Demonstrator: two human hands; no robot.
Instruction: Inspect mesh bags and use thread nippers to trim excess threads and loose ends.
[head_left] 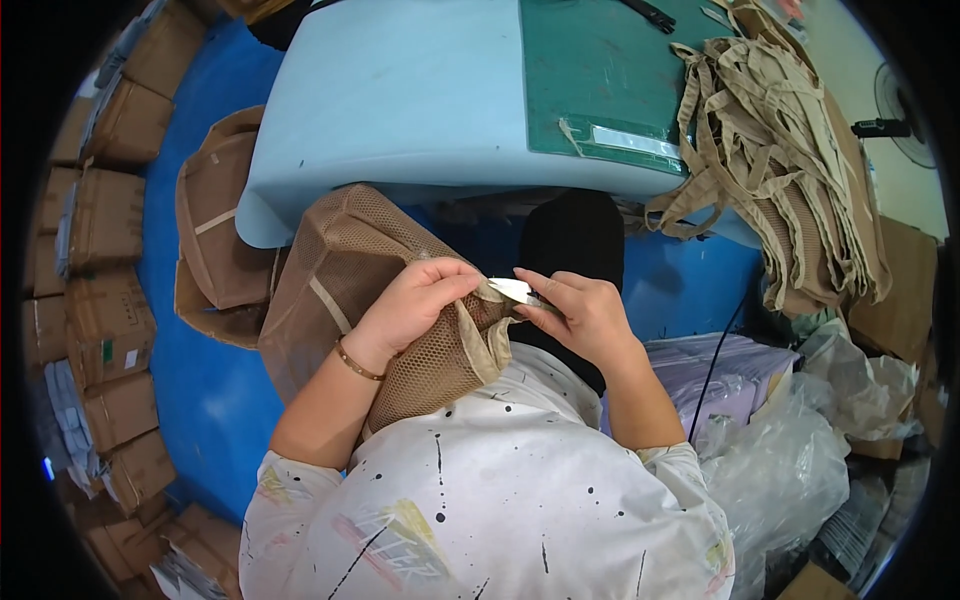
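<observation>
Across my lap lies a brown mesh bag point(420, 375) with beige cloth edging. My left hand point(420, 300) is closed, pinching the edging near the bag's upper corner between thumb and fingers. Between the thumb and fingers of my right hand point(580, 312) is a small pair of thread snips point(512, 290). Their silver blades point left and sit right at the pinched edging, close to my left fingertips. The handle of the snips is mostly hidden by my right fingers. Part of the bag spreads out to the left, below the table edge.
Ahead stands a table with a pale blue cover point(400, 100) and a green cutting mat point(600, 70). Beige straps and mesh bags point(790, 170) heap over its right end. Left are a carton with a brown bag point(220, 220) and stacked cartons point(115, 220); right, clear plastic wrapping point(780, 490).
</observation>
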